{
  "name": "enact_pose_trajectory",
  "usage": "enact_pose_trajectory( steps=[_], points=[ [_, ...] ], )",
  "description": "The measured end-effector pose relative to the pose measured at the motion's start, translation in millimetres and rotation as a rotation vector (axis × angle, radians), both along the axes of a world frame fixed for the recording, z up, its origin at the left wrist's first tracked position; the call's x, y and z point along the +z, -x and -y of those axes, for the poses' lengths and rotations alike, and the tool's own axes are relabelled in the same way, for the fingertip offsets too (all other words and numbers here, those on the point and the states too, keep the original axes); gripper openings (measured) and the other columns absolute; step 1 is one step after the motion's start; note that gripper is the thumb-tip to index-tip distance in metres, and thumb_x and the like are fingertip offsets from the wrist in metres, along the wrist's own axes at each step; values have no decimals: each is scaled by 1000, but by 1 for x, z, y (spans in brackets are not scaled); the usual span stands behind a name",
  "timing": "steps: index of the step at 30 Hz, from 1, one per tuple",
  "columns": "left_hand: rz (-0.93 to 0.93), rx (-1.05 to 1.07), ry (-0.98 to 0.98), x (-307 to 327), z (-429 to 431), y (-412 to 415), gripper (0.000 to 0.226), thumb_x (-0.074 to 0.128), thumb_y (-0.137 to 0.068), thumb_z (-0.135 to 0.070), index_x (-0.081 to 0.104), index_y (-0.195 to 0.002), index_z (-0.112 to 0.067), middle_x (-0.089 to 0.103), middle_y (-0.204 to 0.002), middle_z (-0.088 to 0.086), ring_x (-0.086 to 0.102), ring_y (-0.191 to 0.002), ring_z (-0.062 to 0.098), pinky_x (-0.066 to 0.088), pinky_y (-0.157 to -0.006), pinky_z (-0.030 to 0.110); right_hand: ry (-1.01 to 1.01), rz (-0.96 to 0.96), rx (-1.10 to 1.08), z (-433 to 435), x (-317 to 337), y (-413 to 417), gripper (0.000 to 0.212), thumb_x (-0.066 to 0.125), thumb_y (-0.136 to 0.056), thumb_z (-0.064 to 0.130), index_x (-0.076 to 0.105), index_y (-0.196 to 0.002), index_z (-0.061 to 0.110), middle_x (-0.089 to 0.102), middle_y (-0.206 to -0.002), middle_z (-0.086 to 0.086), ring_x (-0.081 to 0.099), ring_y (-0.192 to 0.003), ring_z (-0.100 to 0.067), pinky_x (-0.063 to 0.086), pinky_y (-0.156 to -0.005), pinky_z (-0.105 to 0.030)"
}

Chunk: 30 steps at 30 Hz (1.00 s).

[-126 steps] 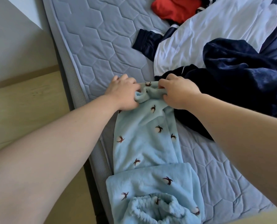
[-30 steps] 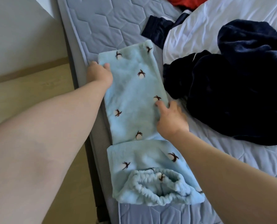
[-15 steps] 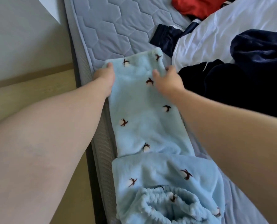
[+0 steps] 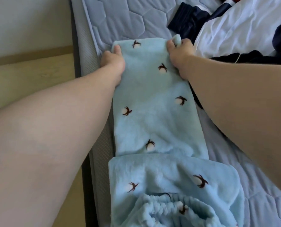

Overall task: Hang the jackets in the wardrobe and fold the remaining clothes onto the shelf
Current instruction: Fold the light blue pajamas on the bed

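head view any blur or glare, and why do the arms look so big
Head view: slightly soft, yet the print on the trousers reads; wide-angle stretch swells the forearms near the edges; daylight nearly washes out the white cloth; no hard shadows.

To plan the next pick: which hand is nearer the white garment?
Right. The right hand grips the blue trousers beside the white garment; the left hand grips their opposite corner.

No legible text — no labels, brands or numbers anywhere.

both hands gripping blue fleece trousers (image 4: 153, 102) (far end), mattress (image 4: 128, 15)
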<state>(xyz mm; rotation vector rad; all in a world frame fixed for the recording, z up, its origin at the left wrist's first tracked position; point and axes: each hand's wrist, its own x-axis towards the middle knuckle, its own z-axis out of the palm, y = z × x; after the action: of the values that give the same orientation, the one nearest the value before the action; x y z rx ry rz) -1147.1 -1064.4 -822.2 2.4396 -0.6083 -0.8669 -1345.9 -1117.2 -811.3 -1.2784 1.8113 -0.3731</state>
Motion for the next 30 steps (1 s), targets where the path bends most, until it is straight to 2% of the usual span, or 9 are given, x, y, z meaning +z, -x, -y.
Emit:
enact_pose_trajectory(
  steps=[2, 4, 7, 11, 15, 19, 24, 27, 30],
  points=[
    [-40, 36, 80, 7, -6, -2, 66, 44, -99, -58, 46, -144, -10, 51, -147, 12, 51, -132, 32, 41, -111, 41, 44, -41, -3, -7, 9, -5, 55, 46, -100, 53, 42, -139, 14, 53, -120, -1, 52, -106, -21, 40, -92, -34],
    [137, -24, 170, 27, -26, 3, 57, 55, -95, -55, 54, -129, -10, 58, -129, 6, 58, -120, 29, 45, -101, 37, 156, -113, 38, -21, 28, -8, 56, 49, -98, 50, 38, -140, 15, 50, -130, -5, 52, -111, -23, 40, -88, -34],
    [456, -440, 414, 64, -93, 28, 38, 62, -92, -37, 59, -111, -4, 56, -113, 11, 57, -104, 31, 45, -91, 39, 404, -274, 289, -75, 64, 12, 60, 57, -93, 42, 37, -144, 17, 43, -136, -10, 44, -123, -29, 40, -98, -36],
    [239, -968, 374, 112, -192, 66, 19, 62, -95, -24, 64, -96, -5, 59, -94, 10, 57, -87, 27, 38, -77, 28, 314, -239, 647, -169, 107, 50, 40, 61, -94, 36, 56, -126, 12, 52, -125, -13, 52, -116, -33, 42, -96, -41],
    [11, -1271, 172, 141, -273, 83, 42, 49, -97, -50, 65, -96, -11, 61, -92, 3, 58, -84, 19, 39, -75, 24, 32, -172, 790, -252, 138, 88, 29, 58, -96, 47, 63, -103, 19, 61, -101, -3, 60, -93, -28, 48, -80, -37],
    [-31, -1498, -161, 150, -327, 93, 95, 44, -76, -90, 48, -139, -20, 52, -134, 1, 50, -123, 20, 43, -106, 37, -177, -154, 865, -310, 156, 115, 59, 42, -80, 81, 57, -105, 30, 60, -98, 6, 61, -95, -22, 50, -80, -37],
    [129, -1506, -257, 140, -348, 105, 108, 66, -71, -76, 30, -152, -14, 45, -140, 5, 42, -128, 27, 36, -110, 39, -262, -510, 1241, -354, 147, 127, 116, 62, -69, 83, 8, -155, 29, 37, -148, -6, 44, -135, -28, 40, -105, -45],
    [138, -1525, -356, 141, -339, 106, 70, 70, -83, -56, 47, -135, -15, 49, -125, 6, 47, -119, 27, 41, -102, 38, -333, -565, 1113, -357, 140, 121, 80, 72, -82, 41, 28, -145, 23, 50, -136, -6, 54, -122, -29, 45, -95, -42],
    [-134, -1346, -410, 155, -323, 102, 41, 77, -82, -41, 58, -109, -17, 48, -114, 5, 56, -101, 24, 50, -86, 37, -524, -455, 841, -338, 155, 109, 43, 65, -82, 25, 49, -122, 23, 59, -112, -3, 56, -87, -23, 45, -69, -30]
  ],
)
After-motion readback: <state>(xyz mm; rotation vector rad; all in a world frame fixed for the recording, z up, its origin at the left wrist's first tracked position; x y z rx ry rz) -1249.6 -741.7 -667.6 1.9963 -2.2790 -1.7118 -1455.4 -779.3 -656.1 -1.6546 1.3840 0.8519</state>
